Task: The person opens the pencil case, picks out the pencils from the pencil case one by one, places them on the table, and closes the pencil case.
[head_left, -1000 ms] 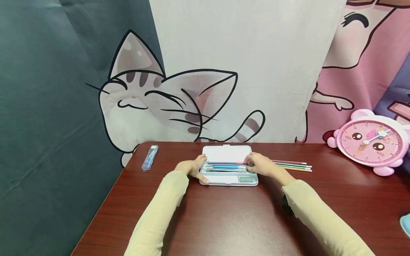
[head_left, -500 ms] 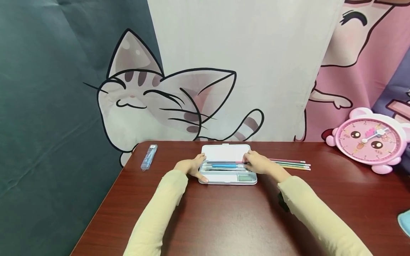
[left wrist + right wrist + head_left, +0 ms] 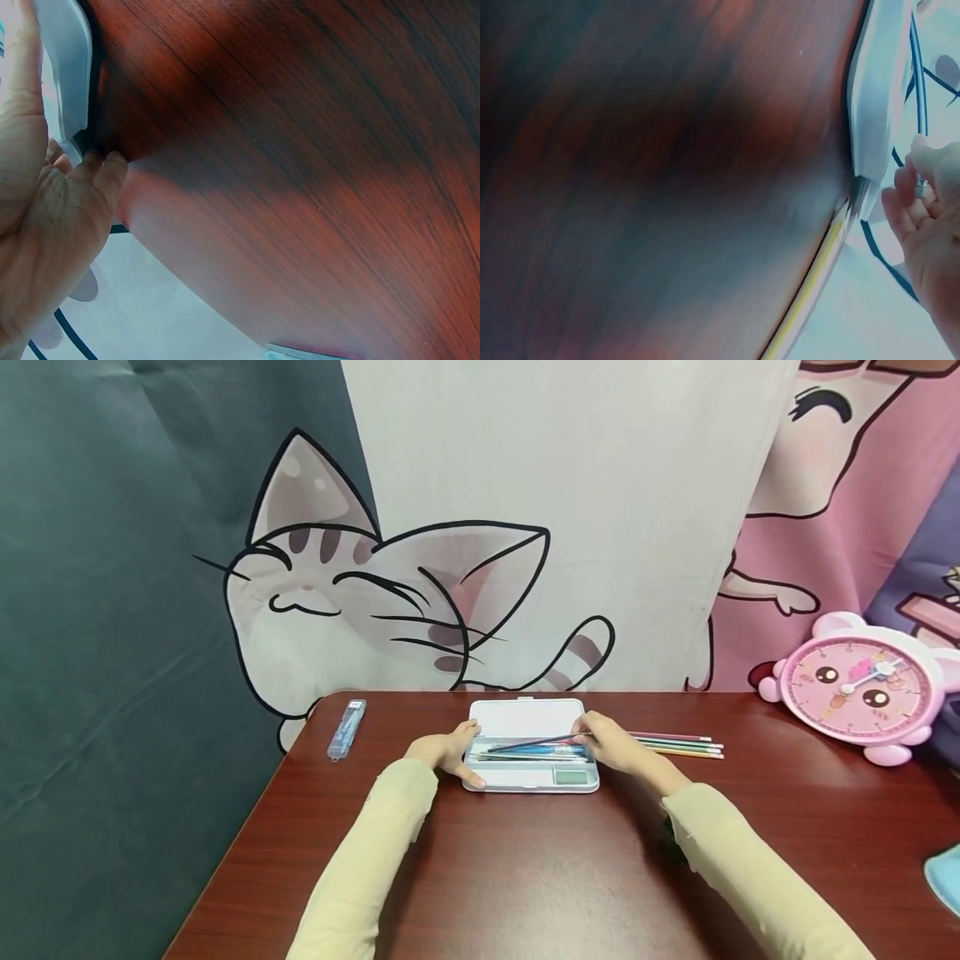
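A white pencil case (image 3: 517, 779) lies open on the table, its lid (image 3: 525, 718) folded back. Several pencils and a bright blue pen-like stick (image 3: 536, 749) lie in its tray. My left hand (image 3: 448, 752) holds the case's left end, thumb at the front corner and fingers by the lid; the left wrist view shows fingertips curled at the case's corner (image 3: 75, 90). Over the tray's right end, my right hand (image 3: 609, 743) pinches a dark pencil (image 3: 536, 742) near its metal-banded end. The pencil slants down leftward over the others. Its striped shaft (image 3: 919, 82) shows in the right wrist view.
Red, green and yellow pencils (image 3: 682, 747) lie just right of the case. A translucent blue packet (image 3: 347, 730) lies at the table's back left. A pink animal-shaped clock (image 3: 858, 689) stands at the right, and a light blue thing (image 3: 945, 875) shows at the right edge.
The dark pencil has gone from lying level among the others to slanting, its right end raised in my right hand. My left hand keeps its place on the case.
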Demonstrator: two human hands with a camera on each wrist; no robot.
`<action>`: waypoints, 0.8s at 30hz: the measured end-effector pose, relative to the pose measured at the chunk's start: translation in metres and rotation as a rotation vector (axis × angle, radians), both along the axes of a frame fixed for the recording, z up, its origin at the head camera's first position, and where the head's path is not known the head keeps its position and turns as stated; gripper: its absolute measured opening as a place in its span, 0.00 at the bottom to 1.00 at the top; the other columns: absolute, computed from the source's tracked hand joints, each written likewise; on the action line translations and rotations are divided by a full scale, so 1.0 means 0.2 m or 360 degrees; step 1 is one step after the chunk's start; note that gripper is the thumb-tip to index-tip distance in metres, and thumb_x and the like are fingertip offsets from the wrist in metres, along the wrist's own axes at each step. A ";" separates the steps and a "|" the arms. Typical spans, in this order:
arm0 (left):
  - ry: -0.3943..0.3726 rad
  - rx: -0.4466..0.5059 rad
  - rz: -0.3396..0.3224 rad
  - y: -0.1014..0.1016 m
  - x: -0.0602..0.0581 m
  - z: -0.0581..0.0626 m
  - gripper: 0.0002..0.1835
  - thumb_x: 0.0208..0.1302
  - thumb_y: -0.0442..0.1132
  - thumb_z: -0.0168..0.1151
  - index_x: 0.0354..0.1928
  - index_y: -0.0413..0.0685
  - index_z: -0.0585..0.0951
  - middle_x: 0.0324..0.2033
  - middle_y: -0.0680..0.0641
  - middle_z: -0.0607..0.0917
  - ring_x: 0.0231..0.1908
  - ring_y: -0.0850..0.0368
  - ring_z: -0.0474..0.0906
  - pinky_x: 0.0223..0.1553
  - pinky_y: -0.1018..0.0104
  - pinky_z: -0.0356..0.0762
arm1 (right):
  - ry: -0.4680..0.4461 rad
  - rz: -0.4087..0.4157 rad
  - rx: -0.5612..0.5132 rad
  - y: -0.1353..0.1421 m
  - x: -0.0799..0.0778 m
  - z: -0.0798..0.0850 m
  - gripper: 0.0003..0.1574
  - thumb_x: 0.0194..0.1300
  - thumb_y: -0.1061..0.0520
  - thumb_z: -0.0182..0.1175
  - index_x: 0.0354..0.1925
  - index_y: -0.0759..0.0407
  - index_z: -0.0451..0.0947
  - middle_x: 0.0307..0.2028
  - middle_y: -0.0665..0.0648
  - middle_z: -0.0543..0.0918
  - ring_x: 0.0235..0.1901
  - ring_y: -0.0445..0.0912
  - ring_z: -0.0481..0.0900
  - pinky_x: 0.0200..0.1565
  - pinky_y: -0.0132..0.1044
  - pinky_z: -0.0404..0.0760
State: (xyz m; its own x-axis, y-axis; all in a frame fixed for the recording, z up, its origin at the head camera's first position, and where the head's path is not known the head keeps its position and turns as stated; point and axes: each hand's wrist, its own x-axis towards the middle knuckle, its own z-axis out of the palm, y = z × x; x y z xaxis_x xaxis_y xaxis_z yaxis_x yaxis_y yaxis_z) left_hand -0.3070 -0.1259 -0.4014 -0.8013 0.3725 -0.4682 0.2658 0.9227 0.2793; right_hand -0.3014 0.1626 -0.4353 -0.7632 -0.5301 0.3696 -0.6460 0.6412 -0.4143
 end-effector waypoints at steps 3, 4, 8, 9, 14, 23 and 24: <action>-0.0005 0.0012 0.0013 0.00 0.00 0.00 0.58 0.46 0.56 0.69 0.71 0.44 0.43 0.71 0.46 0.40 0.71 0.51 0.40 0.68 0.56 0.49 | 0.0005 -0.0031 -0.0073 0.04 0.01 0.00 0.03 0.58 0.69 0.57 0.33 0.68 0.72 0.31 0.60 0.75 0.35 0.50 0.76 0.39 0.43 0.77; -0.0001 0.0016 0.0009 0.00 0.00 0.00 0.58 0.46 0.56 0.69 0.71 0.43 0.44 0.71 0.46 0.40 0.71 0.51 0.40 0.68 0.56 0.49 | 0.0009 -0.0035 -0.0092 0.06 0.02 0.00 0.04 0.58 0.70 0.57 0.34 0.69 0.72 0.31 0.60 0.76 0.35 0.51 0.76 0.39 0.43 0.77; 0.0003 0.0038 0.0000 0.01 0.00 0.00 0.58 0.46 0.55 0.69 0.70 0.41 0.44 0.71 0.44 0.40 0.71 0.50 0.40 0.68 0.56 0.49 | -0.0007 -0.0083 -0.0135 0.13 0.04 0.01 0.04 0.57 0.70 0.57 0.34 0.69 0.72 0.31 0.61 0.77 0.34 0.50 0.76 0.38 0.42 0.78; 0.0009 0.0038 -0.0007 0.01 0.00 0.00 0.58 0.46 0.55 0.69 0.70 0.40 0.44 0.71 0.43 0.41 0.71 0.49 0.40 0.68 0.56 0.50 | -0.0012 -0.0104 -0.0131 0.15 0.04 0.00 0.04 0.57 0.70 0.58 0.33 0.69 0.72 0.31 0.60 0.77 0.34 0.49 0.76 0.38 0.41 0.77; 0.0014 0.0033 -0.0015 0.00 0.00 0.00 0.58 0.47 0.55 0.69 0.70 0.40 0.44 0.71 0.43 0.40 0.71 0.49 0.40 0.68 0.56 0.49 | 0.0001 -0.0188 -0.0094 0.26 0.06 0.01 0.04 0.57 0.68 0.59 0.33 0.67 0.73 0.31 0.58 0.78 0.32 0.46 0.74 0.37 0.38 0.75; 0.0012 0.0065 -0.0008 0.01 0.01 0.01 0.57 0.47 0.53 0.69 0.70 0.39 0.44 0.71 0.42 0.41 0.71 0.49 0.40 0.68 0.56 0.48 | 0.0225 -0.0177 -0.0158 0.55 0.13 0.00 0.08 0.50 0.73 0.62 0.30 0.67 0.74 0.26 0.55 0.77 0.28 0.33 0.69 0.31 0.24 0.68; 0.0013 0.0063 -0.0012 0.01 0.01 0.01 0.57 0.47 0.53 0.69 0.70 0.39 0.44 0.71 0.42 0.41 0.71 0.49 0.40 0.68 0.56 0.48 | 0.0242 -0.0185 -0.0160 0.59 0.14 -0.01 0.08 0.50 0.73 0.62 0.30 0.67 0.74 0.25 0.54 0.77 0.28 0.31 0.68 0.30 0.23 0.67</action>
